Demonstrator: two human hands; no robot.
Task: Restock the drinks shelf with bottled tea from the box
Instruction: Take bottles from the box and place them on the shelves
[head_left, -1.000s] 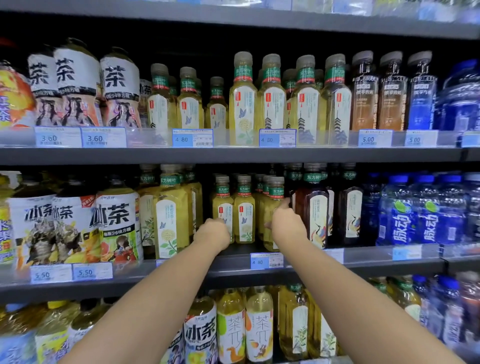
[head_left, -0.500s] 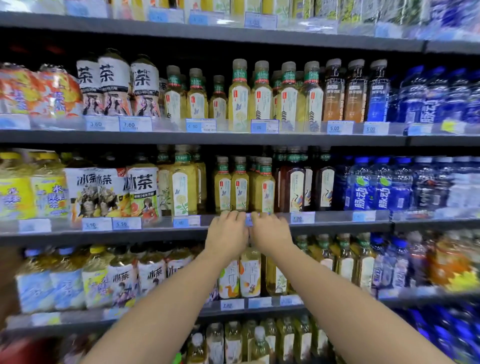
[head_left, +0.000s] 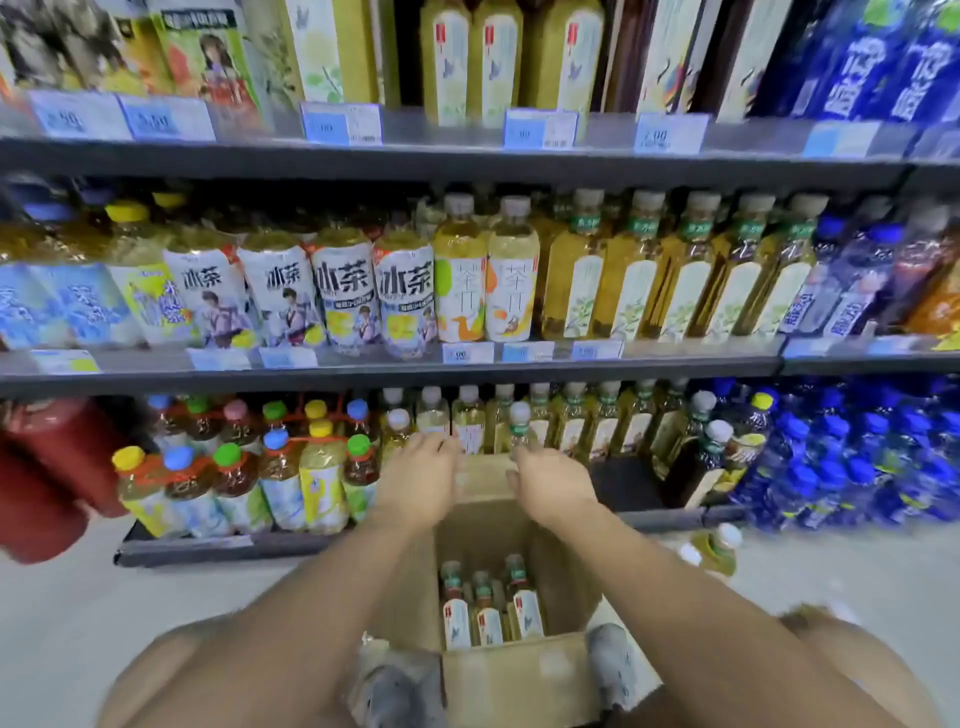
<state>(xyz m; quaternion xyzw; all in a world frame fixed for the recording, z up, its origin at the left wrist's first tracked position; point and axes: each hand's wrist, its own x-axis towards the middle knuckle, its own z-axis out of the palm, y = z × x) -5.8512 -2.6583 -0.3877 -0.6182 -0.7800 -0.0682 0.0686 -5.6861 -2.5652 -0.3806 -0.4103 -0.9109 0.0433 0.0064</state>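
A brown cardboard box stands open on the floor between my knees, with three yellow tea bottles upright inside. My left hand and my right hand hover above the box's far flap, both empty with fingers loosely spread. Just behind them the bottom shelf carries a row of matching yellow tea bottles. The picture is motion-blurred.
Two upper shelves are packed with iced tea, yellow tea and blue water bottles behind price tags. Bundled multicoloured-cap bottles sit at bottom left, red packs beside them. One loose bottle lies on the floor at right.
My view has dropped from the middle shelf to the floor. Both hands left the shelf edge and came down over the open box.
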